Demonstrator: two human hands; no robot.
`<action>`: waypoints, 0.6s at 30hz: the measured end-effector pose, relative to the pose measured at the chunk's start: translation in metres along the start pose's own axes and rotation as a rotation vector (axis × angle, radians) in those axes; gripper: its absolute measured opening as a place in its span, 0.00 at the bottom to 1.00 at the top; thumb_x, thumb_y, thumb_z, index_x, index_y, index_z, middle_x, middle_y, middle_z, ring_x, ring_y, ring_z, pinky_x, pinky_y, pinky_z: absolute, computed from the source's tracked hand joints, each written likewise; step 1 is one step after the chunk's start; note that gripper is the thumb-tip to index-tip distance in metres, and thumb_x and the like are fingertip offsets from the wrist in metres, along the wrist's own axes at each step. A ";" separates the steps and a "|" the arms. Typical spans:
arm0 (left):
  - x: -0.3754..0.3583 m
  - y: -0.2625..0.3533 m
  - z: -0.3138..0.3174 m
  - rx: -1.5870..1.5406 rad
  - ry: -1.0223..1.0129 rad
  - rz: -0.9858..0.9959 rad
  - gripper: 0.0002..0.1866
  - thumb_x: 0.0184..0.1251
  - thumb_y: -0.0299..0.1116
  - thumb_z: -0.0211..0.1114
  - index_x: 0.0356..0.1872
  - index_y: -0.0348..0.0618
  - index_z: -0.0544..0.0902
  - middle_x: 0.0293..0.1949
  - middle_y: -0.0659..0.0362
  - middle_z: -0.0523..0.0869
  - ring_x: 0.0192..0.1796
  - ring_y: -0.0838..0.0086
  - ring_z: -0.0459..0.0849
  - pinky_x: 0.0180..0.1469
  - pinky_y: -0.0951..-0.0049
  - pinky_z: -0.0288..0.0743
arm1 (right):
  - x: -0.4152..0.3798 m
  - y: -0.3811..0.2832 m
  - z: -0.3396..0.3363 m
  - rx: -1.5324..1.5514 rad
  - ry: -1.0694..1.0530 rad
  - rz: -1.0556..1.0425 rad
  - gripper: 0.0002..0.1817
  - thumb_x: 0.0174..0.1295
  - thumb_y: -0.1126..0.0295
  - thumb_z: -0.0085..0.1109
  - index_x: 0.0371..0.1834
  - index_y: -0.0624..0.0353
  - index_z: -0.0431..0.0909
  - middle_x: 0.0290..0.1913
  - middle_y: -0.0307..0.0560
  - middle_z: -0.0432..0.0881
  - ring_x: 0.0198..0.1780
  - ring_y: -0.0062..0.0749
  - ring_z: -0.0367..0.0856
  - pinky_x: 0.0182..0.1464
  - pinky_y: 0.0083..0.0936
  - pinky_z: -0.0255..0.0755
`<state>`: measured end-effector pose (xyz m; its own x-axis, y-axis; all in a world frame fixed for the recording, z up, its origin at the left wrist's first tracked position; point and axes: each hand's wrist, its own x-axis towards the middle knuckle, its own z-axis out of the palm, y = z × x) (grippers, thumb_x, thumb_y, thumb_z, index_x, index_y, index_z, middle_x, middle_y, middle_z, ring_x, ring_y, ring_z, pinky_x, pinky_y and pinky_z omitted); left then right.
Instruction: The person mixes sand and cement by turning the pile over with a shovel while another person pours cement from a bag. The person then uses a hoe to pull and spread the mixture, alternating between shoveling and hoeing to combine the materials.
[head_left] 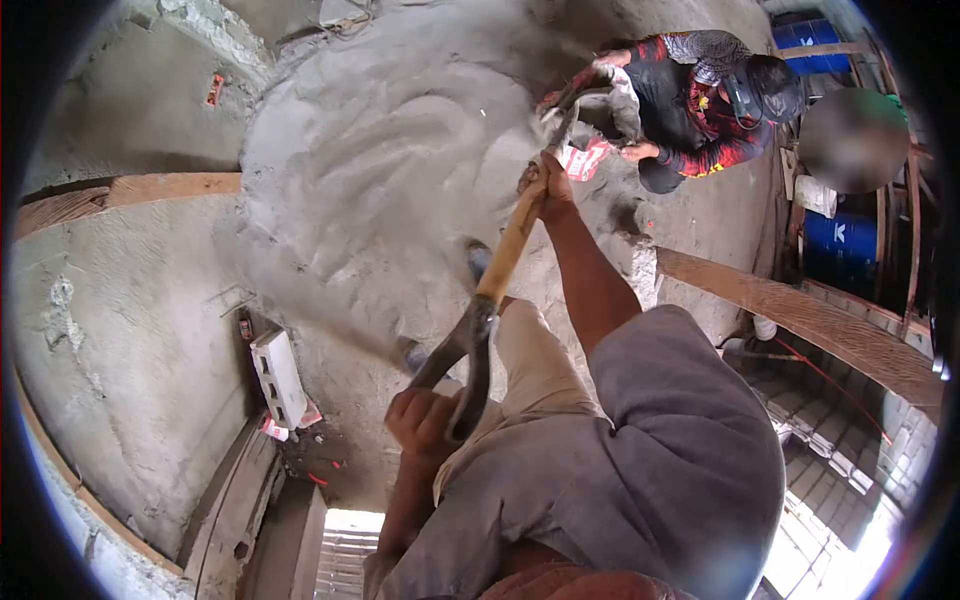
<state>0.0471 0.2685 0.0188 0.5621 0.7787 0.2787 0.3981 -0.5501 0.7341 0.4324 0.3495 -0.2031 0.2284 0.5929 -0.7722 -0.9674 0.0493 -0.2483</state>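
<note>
A shovel with a wooden shaft [514, 240] and a dark D-shaped handle runs diagonally up the middle of the view. My left hand [423, 422] is closed on the D-shaped handle at the lower end. Farther up, my right hand [549, 187] wraps round the wooden shaft. The shovel's upper end reaches the mouth of a pale bag [622, 100], which a crouching person in a patterned red and black top holds with both hands. Beneath and left of the shovel spreads a wide layer of grey powdery material [380, 150].
A hollow concrete block [278, 378] stands at the left wall. Wooden beams [175, 187] cross at left and right. Blue drums [840, 245] are at the right, near another person with a blurred head. Red and white scrap [585, 160] lies beside the bag.
</note>
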 end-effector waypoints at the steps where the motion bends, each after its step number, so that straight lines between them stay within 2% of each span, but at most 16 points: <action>1: -0.018 -0.007 -0.004 0.001 0.054 -0.041 0.08 0.43 0.28 0.67 0.24 0.45 0.75 0.23 0.56 0.77 0.25 0.62 0.77 0.26 0.63 0.69 | -0.007 0.009 0.002 0.000 -0.001 -0.003 0.15 0.58 0.56 0.58 0.28 0.53 0.66 0.17 0.41 0.69 0.18 0.28 0.71 0.24 0.29 0.70; 2: -0.034 -0.013 -0.012 0.006 0.113 -0.073 0.08 0.44 0.28 0.67 0.24 0.44 0.75 0.23 0.56 0.76 0.25 0.61 0.76 0.26 0.64 0.69 | -0.011 0.021 0.006 0.002 -0.013 -0.008 0.16 0.58 0.55 0.58 0.29 0.53 0.66 0.17 0.41 0.69 0.19 0.29 0.71 0.25 0.30 0.70; 4: -0.070 -0.018 -0.045 0.019 0.029 -0.365 0.09 0.47 0.29 0.66 0.29 0.42 0.77 0.25 0.55 0.78 0.26 0.62 0.78 0.29 0.64 0.71 | -0.031 0.062 0.007 -0.106 -0.053 -0.128 0.16 0.58 0.56 0.58 0.31 0.53 0.65 0.18 0.40 0.69 0.19 0.34 0.71 0.26 0.36 0.71; 5: -0.106 -0.028 -0.053 0.111 0.205 -0.408 0.09 0.49 0.29 0.65 0.31 0.40 0.77 0.26 0.56 0.79 0.27 0.65 0.78 0.28 0.66 0.71 | -0.046 0.083 0.010 -0.060 -0.029 -0.060 0.13 0.58 0.59 0.57 0.34 0.54 0.66 0.20 0.41 0.70 0.22 0.35 0.72 0.28 0.37 0.73; 6: -0.127 -0.036 -0.064 0.156 0.291 -0.426 0.10 0.49 0.30 0.65 0.33 0.39 0.77 0.27 0.56 0.79 0.27 0.66 0.78 0.28 0.67 0.72 | -0.068 0.107 0.019 -0.103 -0.024 -0.139 0.11 0.58 0.62 0.56 0.37 0.55 0.67 0.24 0.43 0.71 0.25 0.36 0.74 0.32 0.37 0.74; 7: -0.147 -0.043 -0.074 0.198 0.377 -0.445 0.10 0.50 0.30 0.64 0.34 0.38 0.77 0.28 0.56 0.80 0.28 0.68 0.78 0.27 0.68 0.72 | -0.070 0.130 0.009 -0.133 -0.016 -0.052 0.11 0.57 0.66 0.56 0.40 0.56 0.68 0.26 0.44 0.72 0.28 0.37 0.74 0.34 0.38 0.74; 9: -0.164 -0.050 -0.104 -0.244 0.520 -1.004 0.14 0.55 0.31 0.64 0.40 0.35 0.76 0.31 0.57 0.81 0.28 0.75 0.78 0.27 0.73 0.73 | -0.074 0.189 -0.006 -0.030 -0.057 0.005 0.10 0.56 0.66 0.57 0.37 0.56 0.69 0.25 0.44 0.72 0.27 0.39 0.75 0.35 0.38 0.75; 10: -0.211 -0.077 -0.115 -0.328 0.595 -1.000 0.15 0.52 0.30 0.65 0.41 0.35 0.77 0.33 0.56 0.81 0.28 0.76 0.78 0.25 0.76 0.72 | -0.074 0.221 -0.018 -0.096 -0.009 0.034 0.09 0.56 0.66 0.57 0.35 0.57 0.70 0.24 0.45 0.73 0.26 0.40 0.75 0.34 0.38 0.75; 12: -0.226 -0.069 -0.134 -0.290 0.690 -1.139 0.15 0.50 0.31 0.67 0.39 0.37 0.78 0.31 0.57 0.81 0.25 0.76 0.77 0.24 0.78 0.71 | -0.081 0.286 -0.041 -0.180 0.128 0.124 0.08 0.55 0.66 0.57 0.31 0.57 0.71 0.22 0.46 0.73 0.24 0.40 0.76 0.31 0.38 0.75; 14: -0.230 -0.052 -0.149 -0.236 0.686 -1.225 0.10 0.51 0.34 0.67 0.29 0.38 0.80 0.20 0.63 0.75 0.20 0.81 0.69 0.21 0.79 0.62 | -0.085 0.358 -0.076 -0.288 0.288 0.222 0.08 0.56 0.65 0.57 0.29 0.57 0.72 0.21 0.47 0.74 0.22 0.38 0.76 0.25 0.38 0.73; 15: -0.279 -0.062 -0.163 -0.180 0.753 -1.426 0.08 0.51 0.33 0.66 0.26 0.38 0.80 0.18 0.64 0.73 0.20 0.81 0.69 0.20 0.78 0.60 | -0.091 0.396 -0.100 -0.265 0.227 0.213 0.07 0.57 0.65 0.56 0.30 0.56 0.73 0.21 0.47 0.74 0.21 0.38 0.76 0.24 0.37 0.73; 16: -0.335 -0.074 -0.176 -0.113 0.739 -1.479 0.08 0.51 0.32 0.66 0.28 0.37 0.80 0.18 0.64 0.73 0.19 0.81 0.68 0.20 0.78 0.60 | -0.099 0.427 -0.121 -0.317 0.256 0.298 0.07 0.57 0.66 0.56 0.30 0.57 0.73 0.21 0.46 0.74 0.21 0.38 0.75 0.24 0.37 0.73; 18: -0.342 -0.050 -0.179 -0.003 0.749 -1.484 0.09 0.52 0.31 0.66 0.30 0.36 0.80 0.19 0.64 0.73 0.19 0.80 0.68 0.20 0.77 0.60 | -0.109 0.468 -0.149 -0.366 0.290 0.401 0.07 0.57 0.66 0.57 0.30 0.57 0.72 0.21 0.46 0.74 0.21 0.38 0.75 0.24 0.37 0.73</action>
<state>-0.2945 0.0840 -0.0023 -0.7297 0.5533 -0.4017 0.2317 0.7529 0.6161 -0.0293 0.1881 -0.3220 -0.0755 0.2629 -0.9619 -0.8957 -0.4418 -0.0505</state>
